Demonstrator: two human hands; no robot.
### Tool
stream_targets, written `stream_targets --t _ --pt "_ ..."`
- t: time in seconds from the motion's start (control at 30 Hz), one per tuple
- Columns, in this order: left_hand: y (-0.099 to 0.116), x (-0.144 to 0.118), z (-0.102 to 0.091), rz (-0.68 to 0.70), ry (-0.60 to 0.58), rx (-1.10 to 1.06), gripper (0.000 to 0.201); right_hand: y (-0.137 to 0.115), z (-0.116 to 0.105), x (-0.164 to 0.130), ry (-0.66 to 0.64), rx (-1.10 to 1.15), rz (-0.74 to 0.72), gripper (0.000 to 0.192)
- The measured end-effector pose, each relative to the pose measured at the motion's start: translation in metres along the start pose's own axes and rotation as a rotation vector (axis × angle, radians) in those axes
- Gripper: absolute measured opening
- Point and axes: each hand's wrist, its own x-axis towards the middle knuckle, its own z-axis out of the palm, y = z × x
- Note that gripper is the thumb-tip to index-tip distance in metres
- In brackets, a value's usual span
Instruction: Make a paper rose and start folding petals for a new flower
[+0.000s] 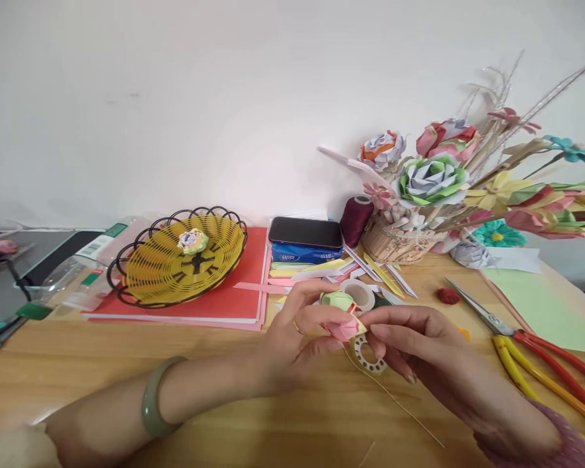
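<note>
My left hand [292, 331], with a ring and a green bangle, holds a small paper flower [340, 327] between thumb and fingers. Its folded petals are pale green and pink, with a bit of red at the edge. From the right, my right hand [414, 341] pinches a pale yellow petal tip of the same flower. A thin tan string or wire [400, 403] trails across the table below the hands; its upper end is hidden near the flower. Just beneath lies a tape roll [369, 354] with a dotted core, partly covered by my right fingers.
Behind the hands are a white tape roll [358, 296], folded paper strips [316, 270] and a phone [305, 232] on a blue pack. A yellow basket [141, 273] holding another paper flower [193, 241] stands left. Scissors [492, 318] and yellow-handled pliers [526, 370] lie right, before a flower arrangement [431, 182].
</note>
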Motion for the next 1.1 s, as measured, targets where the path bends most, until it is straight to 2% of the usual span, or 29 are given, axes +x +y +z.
stream_targets --t 0.2,0.47,0.6,0.77,0.9,1.1 --pt "0.000 -0.001 0.001 -0.023 0.005 -0.018 0.022 -0.005 0.001 0.002 -0.005 -0.051 0.040 0.017" --pt "0.000 0.000 0.001 -0.010 0.011 -0.019 0.023 0.004 0.002 0.003 0.031 -0.080 0.025 0.017" --pt "0.000 -0.002 0.001 -0.060 -0.004 -0.055 0.023 0.004 0.005 0.002 0.066 -0.083 0.027 0.020" --pt "-0.001 -0.007 0.003 -0.175 -0.057 -0.219 0.026 0.002 0.010 0.001 0.093 -0.090 0.073 0.025" --pt "0.001 -0.006 0.002 -0.169 -0.086 -0.222 0.030 0.002 0.009 0.000 0.135 -0.103 0.104 0.028" --pt "0.001 -0.005 0.002 -0.163 -0.032 -0.173 0.023 0.002 0.005 0.000 0.125 -0.159 0.107 0.030"
